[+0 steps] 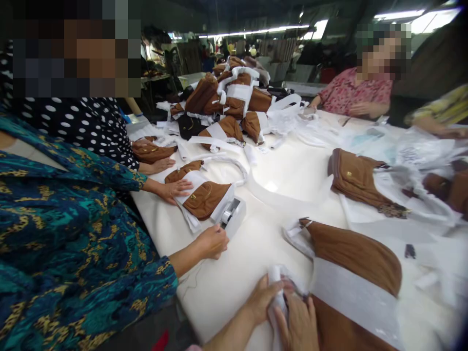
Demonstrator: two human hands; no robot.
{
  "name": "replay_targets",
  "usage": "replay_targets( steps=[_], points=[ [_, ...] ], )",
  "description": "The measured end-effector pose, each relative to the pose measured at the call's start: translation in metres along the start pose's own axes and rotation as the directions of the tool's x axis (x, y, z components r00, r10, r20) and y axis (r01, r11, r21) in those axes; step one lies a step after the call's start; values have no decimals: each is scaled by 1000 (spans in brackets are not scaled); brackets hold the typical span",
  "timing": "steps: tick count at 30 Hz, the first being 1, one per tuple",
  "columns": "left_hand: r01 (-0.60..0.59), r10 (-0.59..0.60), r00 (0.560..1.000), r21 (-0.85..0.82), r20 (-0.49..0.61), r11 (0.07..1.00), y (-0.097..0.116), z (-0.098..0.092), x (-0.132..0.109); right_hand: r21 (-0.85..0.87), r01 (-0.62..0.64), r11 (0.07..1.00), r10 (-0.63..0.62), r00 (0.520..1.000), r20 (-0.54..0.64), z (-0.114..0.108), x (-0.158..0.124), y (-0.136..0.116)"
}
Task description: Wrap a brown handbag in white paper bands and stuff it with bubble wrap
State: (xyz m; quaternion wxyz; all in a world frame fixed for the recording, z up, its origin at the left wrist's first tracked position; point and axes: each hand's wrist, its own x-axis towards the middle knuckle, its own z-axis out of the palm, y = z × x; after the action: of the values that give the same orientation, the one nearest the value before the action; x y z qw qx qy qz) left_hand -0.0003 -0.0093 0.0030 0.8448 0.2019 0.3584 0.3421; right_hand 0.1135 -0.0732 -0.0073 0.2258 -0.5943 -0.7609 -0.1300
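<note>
My left hand (265, 295) and my right hand (300, 324) are at the bottom edge, close together on a bunched end of white wrapping paper (277, 282). The left fingers curl round the paper; the right hand presses down on it with fingers together. The paper belongs to a brown bag (353, 256) lying in front of me, with a wide white paper band (356, 300) across it.
A co-worker in a teal patterned sleeve (91, 253) reaches to a tape dispenser (232, 214) beside another wrapped brown bag (204, 197). More brown bags (234, 97) are heaped at the far end. Another bag (360, 180) lies right. People sit across the white table (285, 170).
</note>
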Motion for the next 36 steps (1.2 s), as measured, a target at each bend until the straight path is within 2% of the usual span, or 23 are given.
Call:
replay_targets(
  steps=[4, 8, 10, 12, 13, 15, 17, 18, 20, 21, 22, 23, 26, 28, 29, 30, 32, 34, 36],
  points=[
    [-101, 107, 975, 43, -193, 994, -5, -9, -14, -1, -92, 996, 92, 996, -7, -27, -16, 6],
    [-96, 141, 944, 158, -299, 983, -3, -16, -29, 2, -186, 983, 186, 983, 0, -49, -42, 8],
    [-64, 127, 938, 199, -322, 978, -1, -15, -35, -44, -277, 960, 276, 961, -34, -61, -48, 14],
    [-57, 133, 928, 221, -349, 974, 0, -12, -38, -119, -416, 901, 409, 909, -78, -75, -46, 31],
    [-62, 140, 920, 214, -367, 975, 0, -11, -39, -156, -496, 854, 488, 868, -93, -81, -44, 42],
    [-73, 137, 906, 171, -401, 983, -1, -9, -39, -198, -661, 724, 658, 748, -88, -90, -36, 71],
    [-59, 102, 901, 112, -423, 992, -1, -9, -35, -189, -799, 571, 816, 578, 24, -96, -27, 101],
    [-44, 78, 901, 90, -427, 995, 0, -9, -33, -180, -851, 493, 870, 476, 130, -97, -22, 115],
    [-14, 44, 907, 74, -420, 997, 3, -11, -30, -171, -914, 368, 881, 285, 377, -98, -13, 132],
    [-3, 31, 913, 70, -408, 998, 6, -12, -30, -170, -929, 328, 855, 216, 471, -99, -11, 135],
    [9, 19, 920, 70, -391, 997, 9, -13, -31, -161, -939, 305, 830, 179, 529, -100, -10, 135],
    [22, 10, 926, 79, -377, 997, 12, -16, -33, -140, -946, 291, 810, 165, 563, -102, -12, 131],
    [37, 29, 925, 165, -379, 986, 22, -26, -46, -45, -958, 283, 766, 198, 612, -106, -34, 109],
    [0, 114, 917, 286, -383, 958, 29, -33, -54, 3, -942, 336, 731, 263, 630, -108, -52, 97],
    [-25, 172, 912, 369, -372, 929, 31, -36, -57, 17, -925, 380, 731, 311, 607, -109, -58, 95],
    [-41, 222, 908, 454, -354, 890, 32, -38, -59, 29, -899, 438, 742, 379, 554, -110, -58, 96],
    [-31, 281, 898, 589, -339, 807, 32, -38, -58, 45, -823, 567, 752, 538, 381, -110, -43, 104],
    [16, 276, 895, 643, -351, 766, 30, -36, -56, 56, -725, 686, 700, 680, 219, -108, -7, 117],
    [-7, 319, 878, 659, -355, 752, 34, -37, -56, 97, -648, 756, 619, 755, 217, -102, 41, 132]
  ],
)
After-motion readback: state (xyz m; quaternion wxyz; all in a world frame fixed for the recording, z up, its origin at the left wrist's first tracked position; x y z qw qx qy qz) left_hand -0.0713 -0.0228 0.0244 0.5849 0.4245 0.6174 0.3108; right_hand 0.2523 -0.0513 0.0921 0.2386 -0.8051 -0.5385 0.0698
